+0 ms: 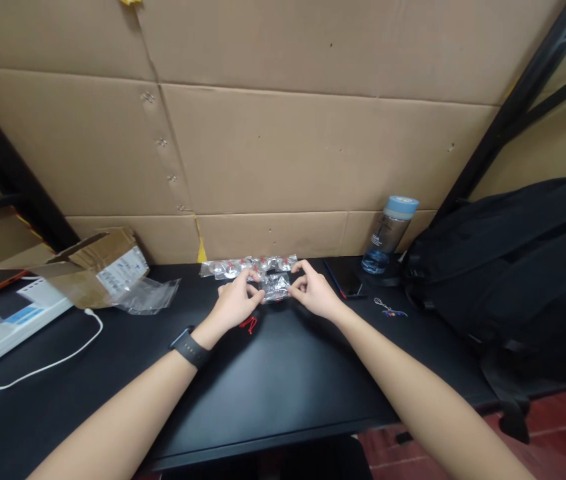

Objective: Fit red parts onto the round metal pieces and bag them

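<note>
Black worktop (pixel 253 400) spreads before us from the lower edge of the frame to its centre, with red floor (pixel 553 427) showing at the lower right. Our forearms reach up from the bottom corners, and we wear a dark watch (pixel 190 345) on the left wrist. A white cable (pixel 63 364) curves across the lower left, near a white plastic unit (pixel 27 330) with a blue patch. Just below our left hand (pixel 235 300), a red cord (pixel 249 325) lies on the worktop. Right of centre we see a small keychain (pixel 393 312).

In the middle of the frame we grasp a clear plastic packet (pixel 276 287): the left hand pinches its left end, and our right hand (pixel 315 293) pinches its right end. What it contains is too small for us to tell. Right of it lies a dark phone (pixel 345 279); a black backpack (pixel 507 267) fills the right side. At centre left we have an open cardboard box (pixel 80 267) with a clear bag (pixel 155 298) beside it. Just beyond our packet runs a row of clear packets (pixel 233 268) with red bits. Farther back, right of centre, a blue-lidded bottle (pixel 389 233) stands near the cardboard wall (pixel 283 147).
</note>
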Tool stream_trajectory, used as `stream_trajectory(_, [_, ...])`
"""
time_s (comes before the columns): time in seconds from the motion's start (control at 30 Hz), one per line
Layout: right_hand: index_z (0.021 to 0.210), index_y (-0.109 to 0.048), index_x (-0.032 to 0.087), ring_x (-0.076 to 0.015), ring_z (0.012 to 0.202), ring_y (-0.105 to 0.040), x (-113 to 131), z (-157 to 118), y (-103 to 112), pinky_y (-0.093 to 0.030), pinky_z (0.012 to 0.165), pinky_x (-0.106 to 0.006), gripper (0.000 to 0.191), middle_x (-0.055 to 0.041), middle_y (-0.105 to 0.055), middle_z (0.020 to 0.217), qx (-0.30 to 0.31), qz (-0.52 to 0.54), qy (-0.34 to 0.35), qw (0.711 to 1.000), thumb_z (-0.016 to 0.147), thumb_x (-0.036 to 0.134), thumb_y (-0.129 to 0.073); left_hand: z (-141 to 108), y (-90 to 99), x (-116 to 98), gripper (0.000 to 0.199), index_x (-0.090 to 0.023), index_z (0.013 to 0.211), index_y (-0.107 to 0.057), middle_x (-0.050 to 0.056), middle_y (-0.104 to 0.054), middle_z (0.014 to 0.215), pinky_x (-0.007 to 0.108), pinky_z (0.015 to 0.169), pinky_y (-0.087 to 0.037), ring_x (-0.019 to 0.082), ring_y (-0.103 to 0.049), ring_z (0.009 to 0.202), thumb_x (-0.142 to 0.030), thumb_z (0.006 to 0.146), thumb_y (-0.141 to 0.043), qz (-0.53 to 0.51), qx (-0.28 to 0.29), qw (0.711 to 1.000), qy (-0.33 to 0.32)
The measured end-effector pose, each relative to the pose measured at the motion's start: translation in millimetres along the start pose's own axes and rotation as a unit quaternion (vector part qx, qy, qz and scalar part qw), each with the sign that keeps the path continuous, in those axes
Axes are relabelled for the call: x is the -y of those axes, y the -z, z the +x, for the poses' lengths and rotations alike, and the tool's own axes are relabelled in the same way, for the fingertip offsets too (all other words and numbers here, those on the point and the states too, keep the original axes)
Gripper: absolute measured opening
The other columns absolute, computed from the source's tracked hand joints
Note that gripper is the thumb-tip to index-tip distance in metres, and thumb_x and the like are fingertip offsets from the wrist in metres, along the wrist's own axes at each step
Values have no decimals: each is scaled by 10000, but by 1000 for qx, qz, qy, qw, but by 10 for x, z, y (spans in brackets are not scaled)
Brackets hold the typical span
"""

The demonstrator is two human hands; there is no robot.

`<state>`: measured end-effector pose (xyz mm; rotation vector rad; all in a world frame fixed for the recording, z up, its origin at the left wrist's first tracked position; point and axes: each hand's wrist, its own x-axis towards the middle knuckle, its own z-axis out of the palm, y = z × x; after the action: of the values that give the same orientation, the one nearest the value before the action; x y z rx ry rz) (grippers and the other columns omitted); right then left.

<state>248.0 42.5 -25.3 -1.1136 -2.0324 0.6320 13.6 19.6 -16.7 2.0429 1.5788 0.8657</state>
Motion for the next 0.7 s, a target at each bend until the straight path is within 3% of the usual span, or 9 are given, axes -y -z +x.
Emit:
stream_trajectory(0.1, [1297, -559, 262, -146, 654, -597, 36, -15, -23, -440, 700, -251, 434, 37, -708, 762, 24, -71, 34, 997, 879, 150, -590, -20, -54, -23, 279, -282, 1134, -496, -80, -754, 752, 377, 914, -347, 195, -707, 797, -277, 868, -580, 47, -8, 999, -16])
stream_trajectory(0.27, [1105, -751, 260, -202, 911, -581, 99, -34, -31, -440, 831, -300, 326, -54, -682, 937, 82, -211, 75, 971, 891, 112, -554, -14, -112, 27, 237, -311, 1123, -624, -29, -753, 813, 404, 908, -297, 230, -672, 934, -256, 914, -526, 128, -5, 991, -50])
stream_trajectory(0.47, [1156, -726, 247, -275, 1152, -499, 139, -70, -51, -352, 929, -401, 288, -95, -633, 1248, 87, -270, 114, 952, 870, 276, -698, -33, -118, 62, 333, -302, 942, -760, 47, -712, 1043, 442, 918, -301, 282, -566, 1094, -437, 986, -459, 186, 6, 977, -104])
stream_trajectory(0.57, [1122, -714, 229, -245, 1094, -546, 141, -51, -87, -287, 908, -406, 198, -91, -711, 1145, 88, -257, 106, 957, 972, 268, -592, -39, -111, 56, 321, -281, 956, -754, 64, -691, 1109, 463, 952, -301, 307, -520, 1150, -540, 916, -569, 191, 4, 974, -122])
stream_trajectory(0.7, [1057, -729, 237, -222, 1010, -587, 140, -9, -101, -242, 883, -401, 205, -77, -755, 1006, 66, -230, 86, 967, 1015, 269, -531, -11, -111, 84, 185, -261, 971, -727, 71, -700, 1115, 480, 977, -289, 305, -506, 1164, -405, 901, -634, 177, 1, 976, -130])
